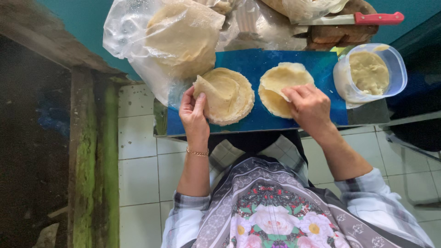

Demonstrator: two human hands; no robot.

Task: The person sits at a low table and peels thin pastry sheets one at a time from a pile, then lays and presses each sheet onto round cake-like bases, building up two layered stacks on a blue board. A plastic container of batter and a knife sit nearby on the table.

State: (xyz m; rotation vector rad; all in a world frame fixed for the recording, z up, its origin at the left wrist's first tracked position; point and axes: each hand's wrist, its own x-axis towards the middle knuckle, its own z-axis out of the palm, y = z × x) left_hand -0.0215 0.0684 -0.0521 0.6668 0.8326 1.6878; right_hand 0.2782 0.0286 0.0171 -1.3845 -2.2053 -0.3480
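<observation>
— So, starting at the left: what sits beyond the blue board (248,59)?

— A clear plastic bag (124,41) holding a pile of pale round wrappers (183,34), lying at the board's far left corner and spilling a little over its edge.

— And the left hand (193,112)?

— It rests at the near left edge of a stack of thin round wrappers (234,96) on the board. Thumb and fingers are pinched on the top sheet (213,94), which is lifted and folded partway over, so the sheet sits right in the grip while the rest of the stack lies flat just to the right of the hand. A thin gold bracelet (197,152) circles that wrist.

— Moving right?

— A single wrapper (278,87) lies flat on the board, just beside the stack, not touching it as far as I can tell. The right hand (310,105) lies on its near right part, fingers curled down and pressing the sheet; one flap of it is turned up beside the fingertips. Most of the wrapper shows to the left of and beyond the hand.

— Farther right?

— A clear plastic tub (390,59) of pale paste (370,71) stands at the board's right end. Behind it, a knife with a red handle (379,18) lies across a wooden block (342,32).
</observation>
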